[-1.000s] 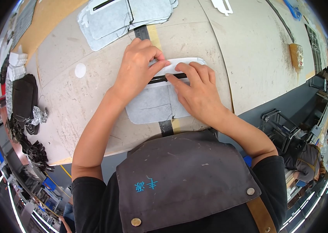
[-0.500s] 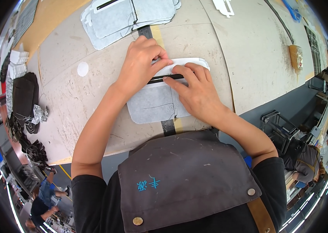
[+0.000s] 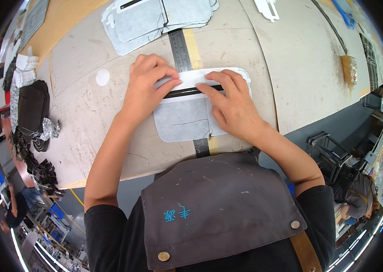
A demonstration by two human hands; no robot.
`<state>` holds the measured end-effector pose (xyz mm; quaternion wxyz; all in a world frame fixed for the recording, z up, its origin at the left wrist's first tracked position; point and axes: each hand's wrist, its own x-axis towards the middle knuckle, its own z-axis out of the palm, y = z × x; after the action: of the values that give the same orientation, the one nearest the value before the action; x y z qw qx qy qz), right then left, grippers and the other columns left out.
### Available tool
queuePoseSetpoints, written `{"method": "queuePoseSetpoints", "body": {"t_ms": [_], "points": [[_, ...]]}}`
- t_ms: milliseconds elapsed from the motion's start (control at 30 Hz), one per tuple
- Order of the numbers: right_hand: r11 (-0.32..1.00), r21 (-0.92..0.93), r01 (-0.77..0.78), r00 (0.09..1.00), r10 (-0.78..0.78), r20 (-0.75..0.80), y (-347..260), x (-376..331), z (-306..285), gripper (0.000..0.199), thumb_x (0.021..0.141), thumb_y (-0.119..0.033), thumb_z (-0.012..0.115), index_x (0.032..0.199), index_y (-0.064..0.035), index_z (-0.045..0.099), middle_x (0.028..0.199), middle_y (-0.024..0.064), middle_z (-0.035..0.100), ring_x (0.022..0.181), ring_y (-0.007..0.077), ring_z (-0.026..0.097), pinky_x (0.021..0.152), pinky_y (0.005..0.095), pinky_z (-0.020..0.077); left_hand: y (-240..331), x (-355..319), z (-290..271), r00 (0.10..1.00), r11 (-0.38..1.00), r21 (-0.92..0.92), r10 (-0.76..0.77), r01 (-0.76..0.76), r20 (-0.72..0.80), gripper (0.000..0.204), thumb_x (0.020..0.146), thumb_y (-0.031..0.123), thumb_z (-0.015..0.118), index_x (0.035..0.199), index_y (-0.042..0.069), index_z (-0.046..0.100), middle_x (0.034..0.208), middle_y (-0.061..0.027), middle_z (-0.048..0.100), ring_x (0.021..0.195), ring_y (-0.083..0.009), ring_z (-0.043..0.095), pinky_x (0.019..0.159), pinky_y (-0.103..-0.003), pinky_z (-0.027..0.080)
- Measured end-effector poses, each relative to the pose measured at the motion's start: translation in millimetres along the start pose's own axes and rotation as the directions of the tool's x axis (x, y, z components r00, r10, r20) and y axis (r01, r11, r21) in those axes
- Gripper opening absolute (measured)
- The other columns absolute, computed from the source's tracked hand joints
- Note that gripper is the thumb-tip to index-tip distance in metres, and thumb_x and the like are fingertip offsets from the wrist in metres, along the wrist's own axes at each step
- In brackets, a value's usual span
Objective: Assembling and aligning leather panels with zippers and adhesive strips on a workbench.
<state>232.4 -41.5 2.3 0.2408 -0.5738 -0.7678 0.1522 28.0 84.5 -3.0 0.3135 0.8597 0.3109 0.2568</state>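
A pale grey fabric panel (image 3: 180, 122) with rounded corners lies in front of me, a black-edged slot (image 3: 180, 92) across it. Along its far side runs a white strip (image 3: 191, 78). My left hand (image 3: 148, 81) is closed, thumb and forefinger pinched at the strip's left part; the exact grip is partly hidden by the fingers. Resting on the panel's right half, my right hand (image 3: 232, 102) has its thumb by the slot and bent fingertips on the white strip, thumb and fingers apart. A dark steel ruler (image 3: 180, 50) passes underneath the panel.
Stacked similar grey panels (image 3: 155, 22) lie at the far side. A white round disc (image 3: 103, 77) is on the left. Dark fabric pieces (image 3: 33, 109) pile at the left edge. A taped brown handle (image 3: 349, 70) and a white cutout piece (image 3: 267, 9) are on the right.
My left hand has moved left along the white strip, uncovering more of the strip and the ruler. My right hand stays on the panel nearly unchanged.
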Motion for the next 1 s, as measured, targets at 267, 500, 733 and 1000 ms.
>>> {"method": "queuePoseSetpoints", "body": {"t_ms": [267, 500, 733, 1000], "points": [[0.998, -0.060, -0.003, 1.000, 0.001, -0.029, 1, -2, 3, 0.048, 0.076, 0.000, 0.063, 0.123, 0.0030, 0.058, 0.133, 0.0143, 0.049, 0.125, 0.0332, 0.044, 0.102, 0.0438, 0.0368, 1, -25, -16, 0.990, 0.981, 0.131, -0.138, 0.140, -0.030, 0.015, 0.073, 0.001, 0.077, 0.084, 0.007, 0.069, 0.086, -0.0035, 0.057, 0.086, -0.0239, 0.050, 0.080, -0.034, 0.040], [0.996, -0.090, -0.011, 0.999, 0.008, -0.031, 0, -2, 3, 0.048, 0.079, -0.004, 0.062, 0.126, 0.0026, 0.057, 0.135, 0.0139, 0.051, 0.128, 0.0285, 0.046, 0.105, 0.0429, 0.0354, 25, -22, -6, 0.962, 0.965, 0.011, -0.260, 0.262, -0.084, 0.024, 0.077, -0.002, 0.072, 0.100, 0.005, 0.068, 0.103, -0.0095, 0.062, 0.103, -0.0294, 0.056, 0.092, -0.038, 0.045], [0.981, -0.196, 0.010, 0.998, 0.003, 0.066, 6, -5, -5, 0.051, 0.087, -0.015, 0.063, 0.134, 0.0002, 0.051, 0.149, 0.0131, 0.041, 0.140, 0.0270, 0.037, 0.113, 0.0425, 0.0299, 46, -29, 34, 0.965, 0.957, 0.258, 0.066, -0.133, 0.252, 0.074, 0.080, 0.024, 0.074, 0.142, -0.001, 0.043, 0.152, -0.0157, 0.039, 0.143, -0.0294, 0.033, 0.116, -0.042, 0.030], [0.982, -0.185, 0.041, 0.977, -0.001, 0.214, 10, -7, -17, 0.063, 0.092, -0.029, 0.060, 0.144, 0.0004, 0.040, 0.156, 0.0133, 0.033, 0.146, 0.0257, 0.028, 0.119, 0.0401, 0.0231, 48, -40, 25, 0.949, 0.918, 0.386, -0.037, -0.092, 0.313, 0.084, 0.080, 0.038, 0.072, 0.145, 0.000, 0.038, 0.155, -0.0158, 0.034, 0.146, -0.0295, 0.029, 0.118, -0.045, 0.024]]}}
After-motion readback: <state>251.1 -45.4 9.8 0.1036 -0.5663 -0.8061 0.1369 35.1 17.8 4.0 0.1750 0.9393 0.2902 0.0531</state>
